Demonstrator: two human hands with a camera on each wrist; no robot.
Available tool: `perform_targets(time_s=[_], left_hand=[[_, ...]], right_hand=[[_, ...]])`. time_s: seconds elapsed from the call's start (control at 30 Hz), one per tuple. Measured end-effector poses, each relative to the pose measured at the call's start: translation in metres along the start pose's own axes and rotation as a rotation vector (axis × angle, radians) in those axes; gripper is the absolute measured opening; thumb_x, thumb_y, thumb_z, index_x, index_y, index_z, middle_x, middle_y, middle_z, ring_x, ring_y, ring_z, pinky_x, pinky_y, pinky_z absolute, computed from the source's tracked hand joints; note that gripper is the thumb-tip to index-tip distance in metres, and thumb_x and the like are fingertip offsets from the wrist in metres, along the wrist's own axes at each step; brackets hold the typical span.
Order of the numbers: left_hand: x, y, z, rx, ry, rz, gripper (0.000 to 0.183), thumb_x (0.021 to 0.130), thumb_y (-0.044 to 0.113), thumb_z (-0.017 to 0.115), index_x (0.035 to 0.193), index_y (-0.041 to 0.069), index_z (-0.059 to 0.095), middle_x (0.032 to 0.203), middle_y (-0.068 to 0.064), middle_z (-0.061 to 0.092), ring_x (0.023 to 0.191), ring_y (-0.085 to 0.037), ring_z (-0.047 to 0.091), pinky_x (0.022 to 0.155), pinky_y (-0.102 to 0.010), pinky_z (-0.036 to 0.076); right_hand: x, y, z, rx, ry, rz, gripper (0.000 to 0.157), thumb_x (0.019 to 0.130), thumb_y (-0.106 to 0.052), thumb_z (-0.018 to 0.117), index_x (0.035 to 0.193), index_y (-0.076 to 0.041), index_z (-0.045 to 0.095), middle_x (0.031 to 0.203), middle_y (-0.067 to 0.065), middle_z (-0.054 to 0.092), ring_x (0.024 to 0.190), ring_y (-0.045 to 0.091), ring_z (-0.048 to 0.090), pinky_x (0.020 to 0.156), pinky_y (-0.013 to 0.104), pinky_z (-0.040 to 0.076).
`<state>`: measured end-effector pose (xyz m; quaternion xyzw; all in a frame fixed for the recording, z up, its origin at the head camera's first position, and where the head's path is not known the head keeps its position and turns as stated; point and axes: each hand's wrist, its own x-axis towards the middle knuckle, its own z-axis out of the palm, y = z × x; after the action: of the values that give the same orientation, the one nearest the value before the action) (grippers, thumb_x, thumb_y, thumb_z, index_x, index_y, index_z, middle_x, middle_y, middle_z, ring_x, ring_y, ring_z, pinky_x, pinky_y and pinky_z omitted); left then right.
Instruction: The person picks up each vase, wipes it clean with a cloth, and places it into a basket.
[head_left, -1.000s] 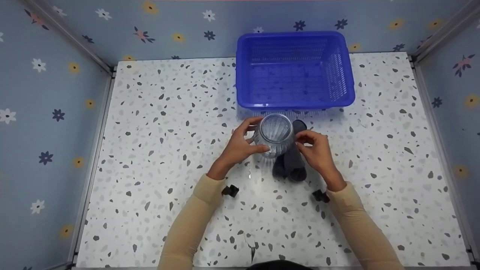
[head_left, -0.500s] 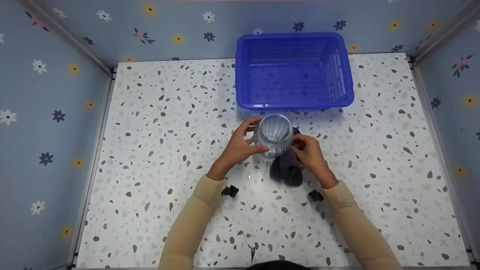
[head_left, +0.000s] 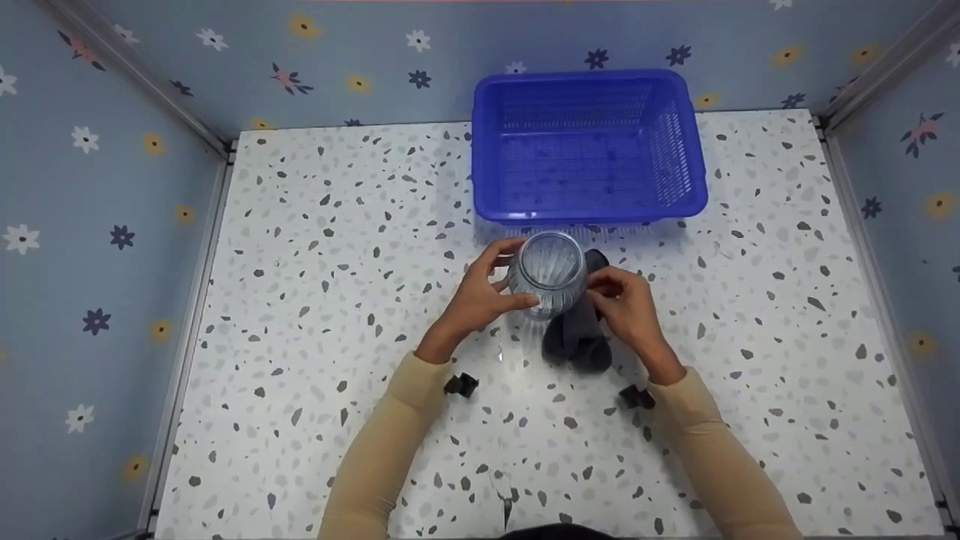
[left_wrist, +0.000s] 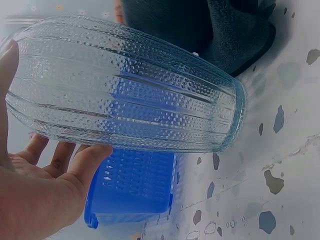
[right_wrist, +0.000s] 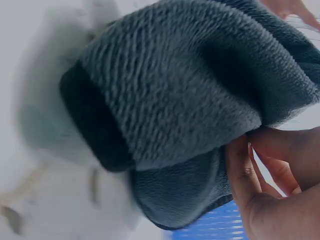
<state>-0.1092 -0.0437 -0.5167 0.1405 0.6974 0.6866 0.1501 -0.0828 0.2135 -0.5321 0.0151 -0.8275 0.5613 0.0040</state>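
Observation:
A ribbed, dimpled clear glass vase stands on the speckled tabletop, its wide round rim or base facing up in the head view. My left hand holds it from the left side, thumb in front and fingers behind. Bunched dark grey cloth hangs along the vase's right side down to the table. My right hand pinches that cloth between thumb and fingertips, as the right wrist view shows with the folded cloth. In the left wrist view the vase narrows toward the table.
A blue plastic basket with slotted walls stands behind the vase, at the back of the table. Flower-patterned panels enclose the table at the back and both sides. Small black wrist devices sit beside each cuff.
My right hand, pinching the cloth, has shifted a little left and then slightly back right along the vase's side. The left hand and vase have stayed in place.

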Motion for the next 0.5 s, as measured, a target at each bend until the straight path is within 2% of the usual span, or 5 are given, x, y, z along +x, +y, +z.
perform_targets(time_s=[0.1, 0.27, 0.5], left_hand=[[-0.001, 0.0, 0.0, 0.011, 0.006, -0.006, 0.088, 0.079, 0.008, 0.091, 0.155, 0.005, 0.047, 0.151, -0.021, 0.048, 0.134, -0.034, 0.049, 0.114, -0.052, 0.048], [-0.002, 0.0, 0.0, 0.01, 0.008, 0.0, 0.088, 0.079, 0.011, 0.092, 0.155, 0.005, 0.047, 0.151, -0.02, 0.049, 0.133, -0.031, 0.049, 0.114, -0.051, 0.049], [-0.002, 0.001, 0.001, -0.004, 0.012, 0.004, 0.087, 0.079, 0.008, 0.091, 0.154, 0.004, 0.047, 0.152, -0.025, 0.047, 0.132, -0.031, 0.048, 0.114, -0.047, 0.049]], right_hand=[[-0.001, -0.012, -0.005, 0.059, 0.026, -0.024, 0.012, 0.09, 0.019, 0.069, 0.098, 0.011, 0.073, 0.093, 0.024, 0.073, 0.077, 0.004, 0.065, 0.066, 0.016, 0.054], [-0.003, -0.03, -0.012, 0.131, 0.054, -0.049, 0.014, 0.089, 0.022, 0.067, 0.099, 0.014, 0.072, 0.094, 0.022, 0.071, 0.082, 0.004, 0.068, 0.068, 0.018, 0.058], [-0.004, -0.052, -0.017, 0.133, 0.089, -0.109, 0.013, 0.089, 0.02, 0.07, 0.101, 0.015, 0.073, 0.097, 0.024, 0.072, 0.087, 0.003, 0.07, 0.073, 0.017, 0.06]])
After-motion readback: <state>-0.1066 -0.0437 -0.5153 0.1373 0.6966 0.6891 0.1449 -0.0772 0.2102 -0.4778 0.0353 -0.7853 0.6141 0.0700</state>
